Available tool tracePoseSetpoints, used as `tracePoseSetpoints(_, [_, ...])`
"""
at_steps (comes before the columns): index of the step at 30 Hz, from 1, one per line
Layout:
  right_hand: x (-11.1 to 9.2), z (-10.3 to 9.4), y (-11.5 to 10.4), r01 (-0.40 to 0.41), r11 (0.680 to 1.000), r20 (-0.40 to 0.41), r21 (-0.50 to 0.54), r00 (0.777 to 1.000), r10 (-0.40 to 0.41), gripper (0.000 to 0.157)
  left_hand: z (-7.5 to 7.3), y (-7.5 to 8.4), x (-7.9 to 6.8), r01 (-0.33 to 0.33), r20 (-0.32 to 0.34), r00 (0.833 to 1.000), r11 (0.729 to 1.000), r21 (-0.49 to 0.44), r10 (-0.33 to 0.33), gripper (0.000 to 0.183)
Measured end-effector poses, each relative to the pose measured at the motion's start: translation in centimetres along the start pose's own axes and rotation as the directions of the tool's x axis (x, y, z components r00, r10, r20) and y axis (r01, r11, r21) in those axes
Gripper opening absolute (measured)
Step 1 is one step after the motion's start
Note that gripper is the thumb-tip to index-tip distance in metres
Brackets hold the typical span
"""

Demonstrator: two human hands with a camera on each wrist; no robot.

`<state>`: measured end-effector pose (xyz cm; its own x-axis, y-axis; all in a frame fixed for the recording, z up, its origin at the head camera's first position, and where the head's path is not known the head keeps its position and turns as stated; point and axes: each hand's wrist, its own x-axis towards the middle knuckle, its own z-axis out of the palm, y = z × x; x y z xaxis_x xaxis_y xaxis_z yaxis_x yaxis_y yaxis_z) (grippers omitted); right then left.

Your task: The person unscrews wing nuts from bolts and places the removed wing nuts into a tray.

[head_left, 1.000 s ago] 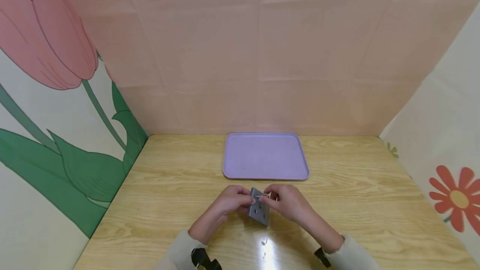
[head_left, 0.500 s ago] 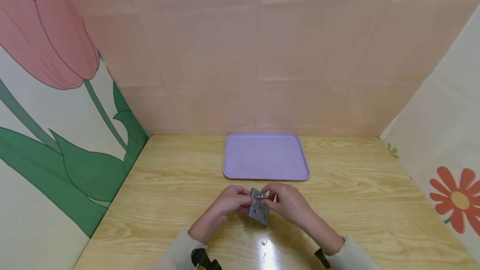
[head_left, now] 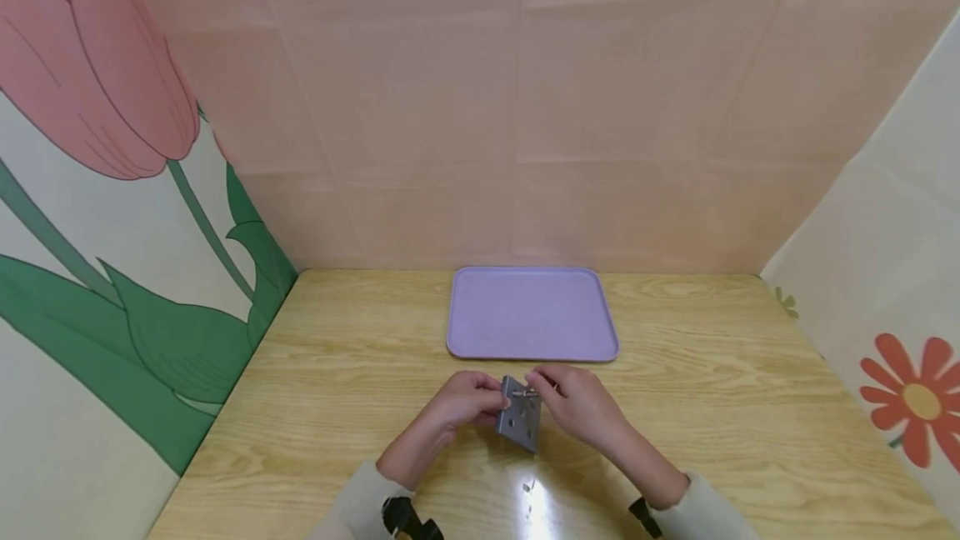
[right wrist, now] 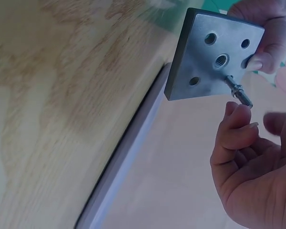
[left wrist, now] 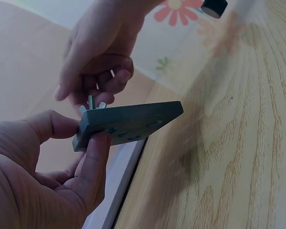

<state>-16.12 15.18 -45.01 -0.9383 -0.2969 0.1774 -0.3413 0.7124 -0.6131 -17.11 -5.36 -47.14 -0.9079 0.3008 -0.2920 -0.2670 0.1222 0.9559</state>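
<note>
My left hand (head_left: 468, 398) grips a square grey metal plate (right wrist: 205, 57) by one edge, thumb on one face and fingers on the other. The plate is tilted above the table. Several round holes pass through it, the middle one threaded. A thin threaded screw (right wrist: 237, 90) stands out of a hole near the held edge; in the left wrist view small winged pieces (left wrist: 102, 105) show around it. My right hand (head_left: 581, 407) is beside the screw. Its bent index finger is right at the screw's free end, while the thumb stands apart from it.
A light purple tray (head_left: 532, 315) lies on the wooden table (head_left: 360, 332), just beyond the hands. Behind stands a pink backdrop (head_left: 517, 107), with flower-printed panels at both sides. Dark bands (head_left: 408, 519) sit at the wrists.
The right thumb and finger have parted from their pinch on the screw and shifted slightly, leaving more of the screw visible. The left hand and the plate have stayed in place.
</note>
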Motion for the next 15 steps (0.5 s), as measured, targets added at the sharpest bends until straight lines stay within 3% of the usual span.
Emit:
tracePoseSetpoints(5, [0.14, -0.17, 0.12, -0.120, 0.988, 0.050, 0.099, 0.992, 0.116, 0.036, 0.06, 0.00, -0.06, -0.005, -0.004, 1.000, 1.000, -0.001, 0.005, 0.026])
tracePoseSetpoints(10, [0.03, -0.24, 0.31, -0.252, 0.948, 0.201, 0.196, 0.956, 0.213, 0.054, 0.06, -0.07, -0.04, -0.009, -0.004, 1.000, 1.000, -0.006, 0.009, 0.026])
tracePoseSetpoints(15, [0.04, -0.02, 0.44, -0.317, 0.913, 0.291, 0.257, 0.926, 0.240, 0.059, 0.03, -0.16, 0.05, -0.008, -0.003, 1.000, 1.000, -0.009, 0.008, 0.025])
